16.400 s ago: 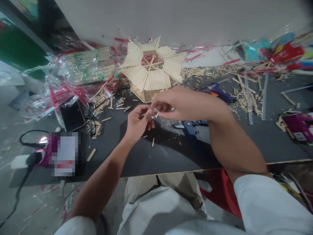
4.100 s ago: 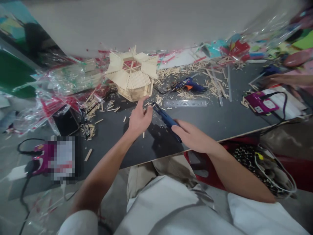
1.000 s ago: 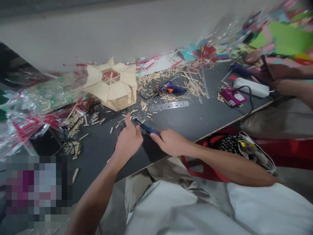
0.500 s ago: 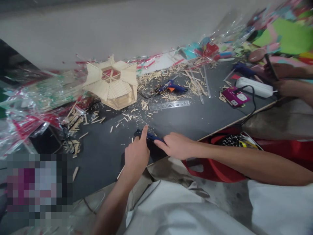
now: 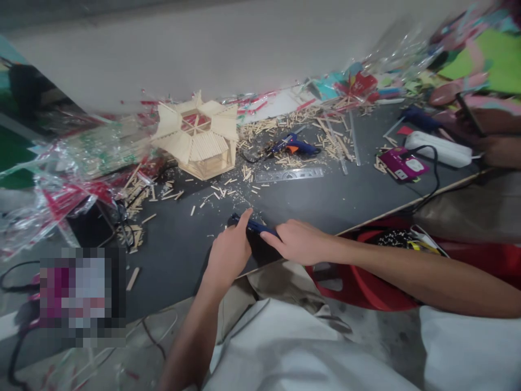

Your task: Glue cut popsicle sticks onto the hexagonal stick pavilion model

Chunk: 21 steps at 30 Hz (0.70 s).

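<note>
Near the table's front edge, my right hand (image 5: pixel 299 240) is closed around the handle end of a slim dark blue hand tool (image 5: pixel 257 226); its exact kind is unclear. My left hand (image 5: pixel 231 247) is closed beside the tool's far end, its raised digit crossing in front of the tool. What those left fingers hold, if anything, is hidden. Beyond my hands stands a six-sided model (image 5: pixel 205 155) of pale wooden sticks with a flared, pointed roof. Short cut sticks (image 5: pixel 220 191) and crumbs lie scattered between the model and my hands.
A blue glue gun (image 5: pixel 299 145) lies among stick pieces, behind a clear ruler (image 5: pixel 288 174). At right are a purple box (image 5: pixel 402 164), a white power strip (image 5: pixel 442 147) and another person's hands (image 5: pixel 502 136). Plastic wrap (image 5: pixel 77 157) and a dark phone-like object (image 5: pixel 90 221) lie left.
The view has shifted slightly, so the table things appear farther right. My hands stay together at the blue tool, and the left hand's raised digit leans a little more to the right.
</note>
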Each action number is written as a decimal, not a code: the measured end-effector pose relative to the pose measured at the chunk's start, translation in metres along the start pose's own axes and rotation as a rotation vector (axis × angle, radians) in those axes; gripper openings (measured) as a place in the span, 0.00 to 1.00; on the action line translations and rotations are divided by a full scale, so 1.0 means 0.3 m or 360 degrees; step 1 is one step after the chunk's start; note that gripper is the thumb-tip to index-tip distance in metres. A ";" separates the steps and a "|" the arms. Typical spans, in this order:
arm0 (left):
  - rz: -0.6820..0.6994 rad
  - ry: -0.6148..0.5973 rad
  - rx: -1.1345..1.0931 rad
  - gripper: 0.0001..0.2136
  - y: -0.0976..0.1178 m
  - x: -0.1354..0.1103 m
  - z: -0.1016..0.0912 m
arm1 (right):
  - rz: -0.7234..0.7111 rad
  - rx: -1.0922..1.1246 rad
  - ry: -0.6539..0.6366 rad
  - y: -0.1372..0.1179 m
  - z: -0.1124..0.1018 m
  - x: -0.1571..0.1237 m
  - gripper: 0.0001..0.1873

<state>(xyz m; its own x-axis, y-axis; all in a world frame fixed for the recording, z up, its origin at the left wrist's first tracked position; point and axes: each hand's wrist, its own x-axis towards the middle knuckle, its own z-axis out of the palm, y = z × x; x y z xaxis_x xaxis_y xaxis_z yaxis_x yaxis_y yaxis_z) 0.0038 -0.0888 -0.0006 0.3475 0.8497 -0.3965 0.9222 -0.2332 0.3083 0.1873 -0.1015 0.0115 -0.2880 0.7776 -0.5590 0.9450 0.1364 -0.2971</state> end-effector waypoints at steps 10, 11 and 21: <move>-0.0126 0.0076 -0.0167 0.34 -0.011 0.006 -0.001 | -0.0043 -0.0044 0.0032 -0.018 -0.008 0.024 0.39; -0.0130 0.0084 -0.0175 0.34 -0.012 0.006 -0.001 | -0.0046 -0.0049 0.0032 -0.020 -0.010 0.025 0.39; -0.0119 0.0164 -0.0184 0.31 -0.023 0.008 0.009 | -0.0057 -0.0037 0.0056 -0.024 -0.019 0.027 0.40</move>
<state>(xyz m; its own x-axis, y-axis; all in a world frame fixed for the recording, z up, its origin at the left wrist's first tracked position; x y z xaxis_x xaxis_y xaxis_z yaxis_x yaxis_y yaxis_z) -0.0012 -0.0866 -0.0060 0.2537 0.9082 -0.3329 0.9172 -0.1165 0.3811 0.1790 -0.0926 0.0136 -0.3164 0.7929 -0.5208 0.9377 0.1783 -0.2982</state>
